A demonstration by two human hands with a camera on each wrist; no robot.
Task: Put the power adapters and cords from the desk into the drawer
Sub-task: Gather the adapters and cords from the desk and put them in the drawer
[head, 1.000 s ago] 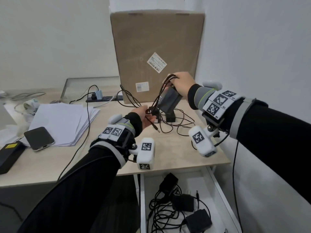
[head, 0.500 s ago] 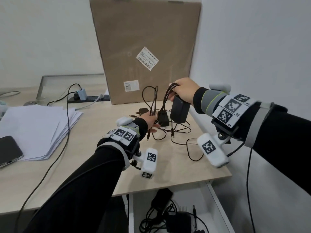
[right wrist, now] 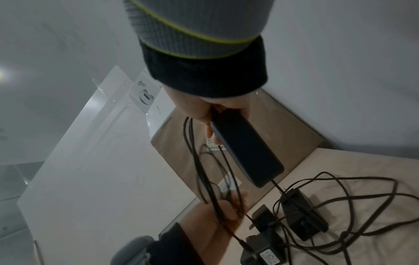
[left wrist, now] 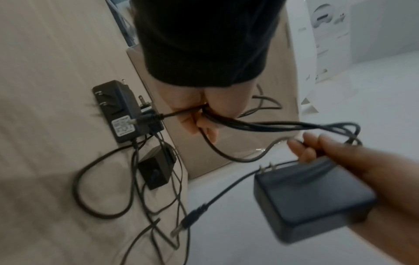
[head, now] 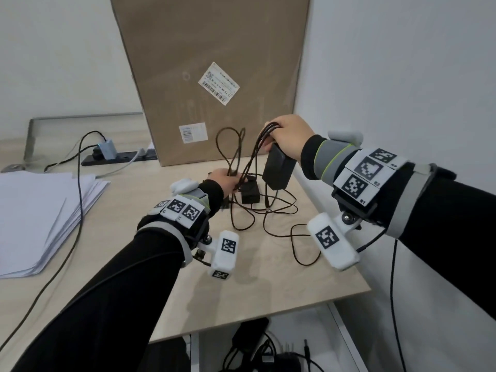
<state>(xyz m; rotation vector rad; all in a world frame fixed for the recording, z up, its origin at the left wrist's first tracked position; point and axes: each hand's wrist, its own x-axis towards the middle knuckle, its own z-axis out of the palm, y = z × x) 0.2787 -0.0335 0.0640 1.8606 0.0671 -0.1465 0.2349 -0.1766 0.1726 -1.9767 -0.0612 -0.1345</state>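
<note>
My right hand (head: 285,138) holds a black power adapter (head: 277,169) and a bunch of cord loops (head: 259,146) above the desk's back right corner; the same adapter (right wrist: 246,148) shows in the right wrist view. My left hand (head: 224,178) grips black cords (left wrist: 238,123) just left of it, low over the desk. Two smaller black adapters (left wrist: 123,111) (left wrist: 155,170) lie on the desk (head: 257,277) among tangled cords (head: 271,213). Below the desk edge the open drawer (head: 346,334) holds more black adapters and cords (head: 249,342).
A tall cardboard box (head: 214,71) stands against the wall behind the hands. A power strip (head: 118,158) with a plugged charger lies at the back. A stack of white paper (head: 40,218) sits at the left, with a long cable running past it.
My left hand has reached further back and taken hold of the cord loops beside the right hand. The right hand with its adapter stays lifted. The head view has tilted up and right.
</note>
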